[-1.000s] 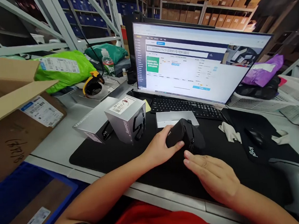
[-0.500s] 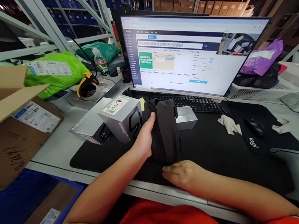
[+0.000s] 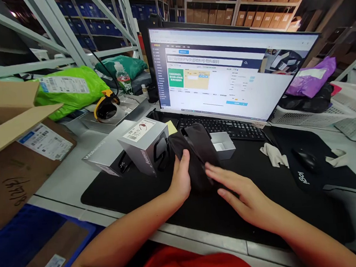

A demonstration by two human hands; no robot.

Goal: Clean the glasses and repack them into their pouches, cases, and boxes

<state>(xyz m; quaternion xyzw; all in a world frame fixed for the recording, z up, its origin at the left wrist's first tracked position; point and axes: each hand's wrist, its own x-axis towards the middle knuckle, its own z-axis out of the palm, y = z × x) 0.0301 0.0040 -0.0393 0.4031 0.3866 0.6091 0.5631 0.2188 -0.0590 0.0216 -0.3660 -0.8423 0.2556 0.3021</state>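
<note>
Our left hand (image 3: 181, 179) is curled around the left side of the black pouch (image 3: 197, 146), thumb laid up its front, and has a firm hold of it. Our right hand (image 3: 247, 200) is spread wide with the fingers out flat. It grips nothing, and only its fingertips touch the pouch low on the right side.

The pouch stands on end on the black mat (image 3: 262, 180) in the middle of the bench (image 3: 73, 170), between the grey box (image 3: 143, 146) just to its left and the small open tray (image 3: 225, 145) just behind it to the right. The keyboard (image 3: 226, 126) lies beyond both.

As we judge it, the step in hand is steadying and looking over a soft, limp thing. So the left hand should carry the weight while the right presses only lightly. If we push hard with flat fingers, the fabric is likely to buckle or slide on the mat.

We do well to keep the pouch over the bare mat, since the space is tight. A careless swing could knock the grey box or tip the tray. Whether the pouch is zipped shut we cannot tell — best to keep its opening upward.
</note>
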